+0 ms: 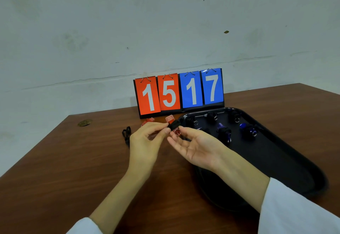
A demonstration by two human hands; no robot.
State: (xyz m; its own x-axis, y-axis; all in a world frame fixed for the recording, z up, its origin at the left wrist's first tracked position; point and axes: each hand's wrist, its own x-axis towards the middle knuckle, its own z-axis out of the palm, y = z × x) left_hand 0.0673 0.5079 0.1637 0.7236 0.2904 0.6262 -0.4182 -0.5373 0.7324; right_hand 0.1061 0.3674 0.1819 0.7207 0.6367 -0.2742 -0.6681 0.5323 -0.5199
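A pale, blotchy wall with a thin crack running across it rose behind the reddish-brown wood-grain worktop, whose far-left corner carried a small round brass-coloured cap, all under soft, even light.

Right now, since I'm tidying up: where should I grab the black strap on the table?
Probably pinch the black strap at its bunched middle, from above; it lies limp and flat on the table, just left of the left hand.
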